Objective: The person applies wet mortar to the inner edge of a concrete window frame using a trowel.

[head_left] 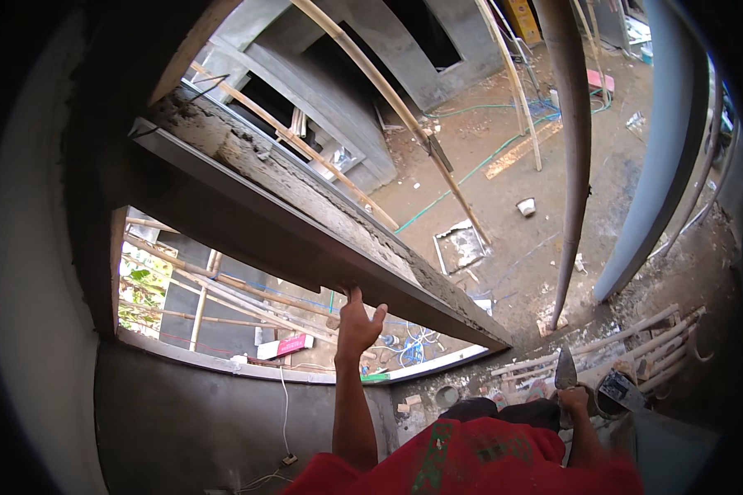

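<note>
My left hand (359, 327) reaches up to the lower edge of a long dark-grey beam (281, 235). A finger touches that edge, just right of a small step in it, and the thumb stands out to the side. Low on the right, my right hand (574, 398) is closed round the handle of a pointed trowel (565, 369), its blade pointing away from me. The handle is mostly hidden in the fist. Rough cement (305, 198) runs along the top of the beam, behind a straight light edge.
Bamboo poles (570, 165) and a thick grey pipe (660, 157) rise at the right. Near my right hand are a bucket (609, 404) and stacked poles (636, 355). Through the window opening lie bamboo poles, a pink-and-white box (286, 346) and blue-white cords (417, 346). A cable (285, 404) hangs below.
</note>
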The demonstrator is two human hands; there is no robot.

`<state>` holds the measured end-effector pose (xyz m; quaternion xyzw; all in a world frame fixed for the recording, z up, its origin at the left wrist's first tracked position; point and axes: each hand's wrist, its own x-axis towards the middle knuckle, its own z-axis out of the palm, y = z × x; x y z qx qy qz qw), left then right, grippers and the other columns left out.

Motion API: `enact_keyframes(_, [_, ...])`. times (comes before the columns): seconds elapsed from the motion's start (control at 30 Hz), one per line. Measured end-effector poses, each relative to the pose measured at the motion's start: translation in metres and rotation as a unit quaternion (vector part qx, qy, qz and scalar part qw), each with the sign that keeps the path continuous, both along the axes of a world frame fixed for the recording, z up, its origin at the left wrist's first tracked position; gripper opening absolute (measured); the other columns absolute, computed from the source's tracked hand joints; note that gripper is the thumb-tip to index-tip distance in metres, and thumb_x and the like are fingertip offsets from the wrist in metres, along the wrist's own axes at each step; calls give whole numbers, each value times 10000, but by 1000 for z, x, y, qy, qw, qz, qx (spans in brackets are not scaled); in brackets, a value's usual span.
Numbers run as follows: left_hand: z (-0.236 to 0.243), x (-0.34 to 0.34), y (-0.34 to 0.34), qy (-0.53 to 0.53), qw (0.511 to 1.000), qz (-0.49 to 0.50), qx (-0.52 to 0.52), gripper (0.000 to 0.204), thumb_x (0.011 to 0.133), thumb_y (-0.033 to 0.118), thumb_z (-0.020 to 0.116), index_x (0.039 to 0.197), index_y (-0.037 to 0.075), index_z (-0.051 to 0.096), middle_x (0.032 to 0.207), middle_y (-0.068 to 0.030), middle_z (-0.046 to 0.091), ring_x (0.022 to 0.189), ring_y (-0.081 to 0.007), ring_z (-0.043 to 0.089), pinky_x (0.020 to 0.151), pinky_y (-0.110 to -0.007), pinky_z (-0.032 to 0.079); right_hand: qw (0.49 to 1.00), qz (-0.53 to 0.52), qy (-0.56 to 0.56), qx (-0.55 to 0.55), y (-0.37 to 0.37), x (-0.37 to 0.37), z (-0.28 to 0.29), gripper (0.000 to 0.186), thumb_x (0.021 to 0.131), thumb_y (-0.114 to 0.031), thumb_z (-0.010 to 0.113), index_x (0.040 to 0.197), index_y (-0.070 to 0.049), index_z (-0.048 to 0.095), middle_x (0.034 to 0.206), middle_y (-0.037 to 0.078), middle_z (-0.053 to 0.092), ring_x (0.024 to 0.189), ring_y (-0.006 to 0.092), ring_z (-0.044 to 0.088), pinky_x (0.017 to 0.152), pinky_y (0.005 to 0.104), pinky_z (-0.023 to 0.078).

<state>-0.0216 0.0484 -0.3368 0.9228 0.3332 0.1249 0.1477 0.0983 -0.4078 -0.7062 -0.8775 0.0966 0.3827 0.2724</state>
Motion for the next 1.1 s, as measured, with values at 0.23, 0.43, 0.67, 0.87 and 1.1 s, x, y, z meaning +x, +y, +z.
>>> enact_keyframes(0.23, [-13, -8, 5, 18, 999, -4, 36, 781, 833, 225, 665, 1383, -142, 250, 1221, -404, 500, 1156, -515, 497, 997, -472, 419, 979, -142, -37, 140, -24, -38, -65, 431, 599, -287, 753, 917, 1, 710, 876, 200, 707, 844, 319, 698, 765, 384, 558])
enact_keyframes(0.43, [3, -6, -2, 42, 998, 21, -50, 881, 843, 223, 649, 1436, -139, 107, 1470, -414, 121, 1368, -507, 215, 1142, -442, 256, 986, -57, -3, 158, -57, -55, -133, 188, 693, -167, 677, 790, -7, 691, 763, 121, 685, 738, 224, 677, 621, 359, 504])
enact_keyframes(0.67, [5, -13, -2, 22, 997, 20, -70, 866, 844, 208, 641, 1454, -102, 110, 1481, -397, 121, 1361, -510, 231, 1132, -461, 277, 887, 433, -157, -44, -61, -58, -118, 258, 881, -269, 604, 802, -25, 636, 658, 93, 611, 534, 211, 602, 494, 383, 518])
enact_keyframes(0.87, [-3, -10, -3, -49, 998, 10, -46, 839, 844, 201, 630, 1447, -106, 133, 1477, -405, 121, 1365, -514, 220, 1129, -467, 284, 929, 348, -128, -9, -49, -18, -82, 291, 899, -311, 583, 825, -32, 619, 644, 90, 594, 513, 210, 589, 463, 378, 504])
enact_keyframes(1.1, [-13, -18, -1, -72, 997, 16, -28, 812, 847, 203, 612, 1438, -119, 157, 1482, -404, 98, 1389, -488, 192, 1125, -457, 303, 981, 160, -61, 92, -28, 2, -55, 330, 921, -360, 557, 851, -40, 598, 627, 86, 575, 489, 208, 574, 427, 371, 488])
